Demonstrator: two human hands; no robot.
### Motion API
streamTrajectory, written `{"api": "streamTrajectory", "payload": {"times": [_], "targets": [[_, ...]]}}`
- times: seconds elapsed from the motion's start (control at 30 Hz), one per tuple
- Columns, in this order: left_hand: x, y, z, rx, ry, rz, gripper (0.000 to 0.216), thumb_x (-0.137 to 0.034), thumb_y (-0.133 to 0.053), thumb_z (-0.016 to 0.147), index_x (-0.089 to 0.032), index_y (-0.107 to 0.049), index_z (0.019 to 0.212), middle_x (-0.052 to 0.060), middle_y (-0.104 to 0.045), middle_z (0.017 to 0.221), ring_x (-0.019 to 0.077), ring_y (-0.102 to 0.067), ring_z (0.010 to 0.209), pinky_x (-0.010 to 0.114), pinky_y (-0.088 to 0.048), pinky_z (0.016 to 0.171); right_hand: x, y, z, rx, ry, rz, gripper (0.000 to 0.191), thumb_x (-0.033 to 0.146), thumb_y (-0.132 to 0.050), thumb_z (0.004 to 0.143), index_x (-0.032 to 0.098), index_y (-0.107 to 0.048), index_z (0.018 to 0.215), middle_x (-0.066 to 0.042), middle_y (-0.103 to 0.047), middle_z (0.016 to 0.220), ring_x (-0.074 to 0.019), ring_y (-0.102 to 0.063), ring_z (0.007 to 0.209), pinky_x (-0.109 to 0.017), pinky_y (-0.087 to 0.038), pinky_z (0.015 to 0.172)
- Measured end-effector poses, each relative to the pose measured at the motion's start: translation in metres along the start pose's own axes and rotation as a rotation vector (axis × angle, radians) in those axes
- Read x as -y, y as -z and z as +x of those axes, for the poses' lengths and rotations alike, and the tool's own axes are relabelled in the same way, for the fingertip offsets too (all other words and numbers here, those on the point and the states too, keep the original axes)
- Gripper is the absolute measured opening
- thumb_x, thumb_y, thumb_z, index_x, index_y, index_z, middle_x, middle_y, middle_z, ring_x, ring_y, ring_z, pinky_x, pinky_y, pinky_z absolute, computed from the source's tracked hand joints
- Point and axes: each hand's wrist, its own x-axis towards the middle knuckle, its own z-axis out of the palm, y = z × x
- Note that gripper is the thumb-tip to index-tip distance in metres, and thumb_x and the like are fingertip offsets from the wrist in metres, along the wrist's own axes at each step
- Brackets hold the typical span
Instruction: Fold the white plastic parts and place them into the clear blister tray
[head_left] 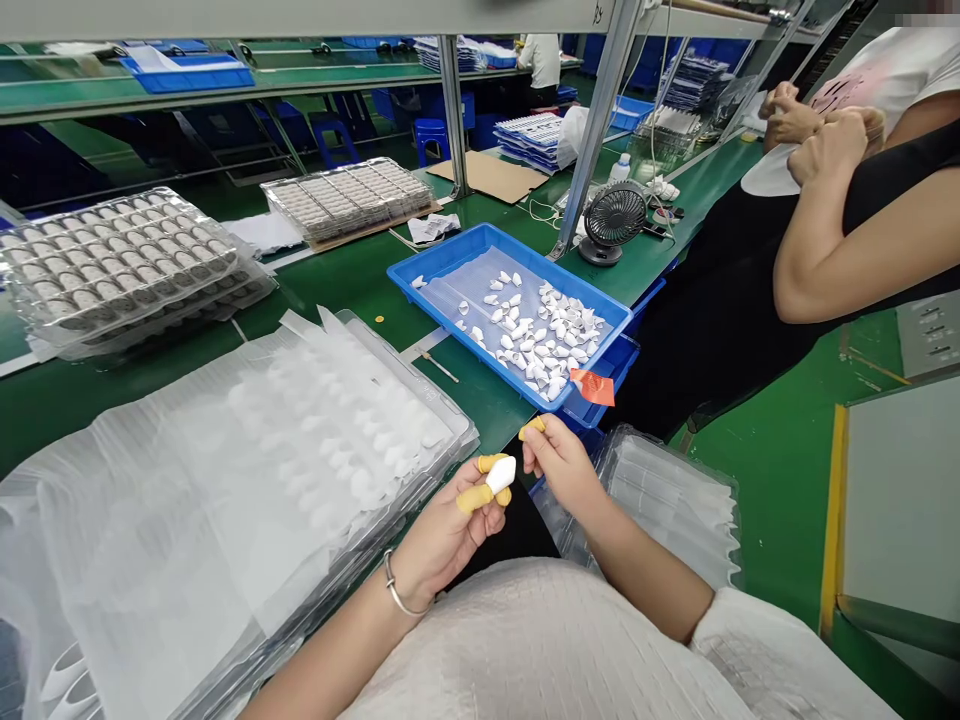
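Note:
My left hand [446,530] holds a small white hollow, pointed plastic piece [502,474] between fingertips covered by yellow finger cots. To its right, my right hand [564,465] is closed in a pinch, with a yellow cot on a fingertip; whatever it may hold is hidden. Just beyond both hands lies a blue tray [439,262] with several similar white pieces [559,335] loose on a pale liner. An orange tag [594,387] hangs at the tray's near corner. On my left, a thin translucent sheet [165,530] covers rows of white pieces in a clear plastic tray [457,420].
Stacked blister trays [127,260] of pale parts stand back left, another stack [349,200] farther back. A small black fan [611,215] is beside a metal post [600,130]. A thin swab-like stick [439,366] lies on the green bench. A co-worker [862,190] stands close on the right.

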Motion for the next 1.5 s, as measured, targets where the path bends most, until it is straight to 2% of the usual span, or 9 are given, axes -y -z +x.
{"api": "streamTrajectory", "payload": {"times": [0.27,0.43,0.53,0.7,0.83,0.93,1.07,1.27,1.5], "targets": [[-0.002,0.000,0.000,-0.013,-0.108,0.325,0.029,-0.033,-0.068,0.083,-0.018,-0.059,0.106,-0.003,-0.054,0.072,0.0074,-0.048,0.059,0.021,-0.038,0.058,0.004,0.001,-0.005,0.244,-0.041,0.023,0.027,0.042,-0.058,0.090,0.018,-0.053,0.078,0.004,-0.051,0.064,-0.0091,-0.048,0.056,-0.023,-0.036,0.053],[-0.008,-0.002,-0.003,0.042,-0.041,0.238,0.029,-0.042,-0.063,0.086,-0.015,-0.059,0.099,0.000,-0.055,0.076,0.0073,-0.044,0.056,0.023,-0.038,0.057,-0.001,0.003,-0.005,0.242,0.075,0.071,0.022,0.038,-0.058,0.091,0.018,-0.060,0.081,0.001,-0.055,0.072,-0.0106,-0.050,0.063,-0.025,-0.039,0.059],[-0.011,-0.002,-0.004,0.000,-0.097,0.275,0.030,-0.042,-0.066,0.084,-0.016,-0.060,0.098,-0.001,-0.056,0.079,0.0070,-0.045,0.057,0.022,-0.038,0.058,-0.005,0.006,-0.004,0.240,0.136,0.069,0.020,0.037,-0.062,0.088,0.019,-0.064,0.081,0.000,-0.051,0.077,-0.0116,-0.050,0.069,-0.026,-0.040,0.063],[-0.010,0.002,-0.002,-0.097,-0.273,0.647,0.026,-0.033,-0.067,0.081,-0.019,-0.060,0.102,0.000,-0.058,0.082,0.0122,-0.051,0.068,0.025,-0.042,0.064,-0.005,0.003,-0.006,0.262,0.050,0.149,0.026,0.044,-0.067,0.083,0.019,-0.061,0.087,0.001,-0.048,0.076,-0.0120,-0.047,0.069,-0.026,-0.039,0.063],[-0.007,0.005,-0.004,-0.157,-0.420,1.069,0.020,-0.022,-0.060,0.082,-0.020,-0.061,0.101,0.001,-0.060,0.082,0.0149,-0.053,0.070,0.027,-0.042,0.064,0.003,-0.003,-0.012,0.205,-0.041,-0.019,0.036,0.044,-0.077,0.072,0.019,-0.051,0.078,0.006,-0.042,0.067,-0.0088,-0.037,0.059,-0.022,-0.030,0.053],[-0.007,0.004,-0.008,-0.167,-0.499,1.247,0.013,-0.018,-0.060,0.079,-0.019,-0.061,0.092,0.000,-0.058,0.072,0.0150,-0.052,0.064,0.027,-0.041,0.060,0.008,-0.008,-0.013,0.167,-0.040,-0.095,0.038,0.048,-0.068,0.079,0.019,-0.045,0.070,0.005,-0.042,0.063,-0.0088,-0.037,0.056,-0.022,-0.029,0.051],[-0.009,0.001,-0.013,-0.125,-0.476,1.276,0.017,-0.015,-0.056,0.080,-0.019,-0.060,0.096,0.001,-0.060,0.076,0.0148,-0.052,0.065,0.027,-0.043,0.061,0.004,-0.010,-0.008,0.170,-0.117,0.060,0.041,0.053,-0.046,0.092,0.020,-0.044,0.067,0.006,-0.043,0.052,-0.0087,-0.038,0.047,-0.022,-0.030,0.047],[-0.010,0.000,-0.012,-0.108,-0.455,1.305,0.017,-0.017,-0.055,0.082,-0.018,-0.060,0.098,0.002,-0.060,0.078,0.0156,-0.051,0.065,0.028,-0.040,0.060,0.001,-0.007,-0.007,0.155,-0.119,0.203,0.039,0.051,-0.049,0.092,0.019,-0.047,0.071,0.006,-0.045,0.054,-0.0079,-0.039,0.047,-0.022,-0.030,0.047],[-0.007,0.002,-0.016,-0.165,-0.531,1.275,0.030,-0.014,-0.058,0.080,-0.020,-0.060,0.109,-0.002,-0.054,0.072,0.0154,-0.050,0.064,0.027,-0.039,0.062,0.006,-0.003,-0.012,0.258,-0.082,0.068,0.036,0.052,-0.059,0.087,0.018,-0.054,0.077,0.005,-0.047,0.062,-0.0086,-0.042,0.055,-0.022,-0.032,0.051]]}}
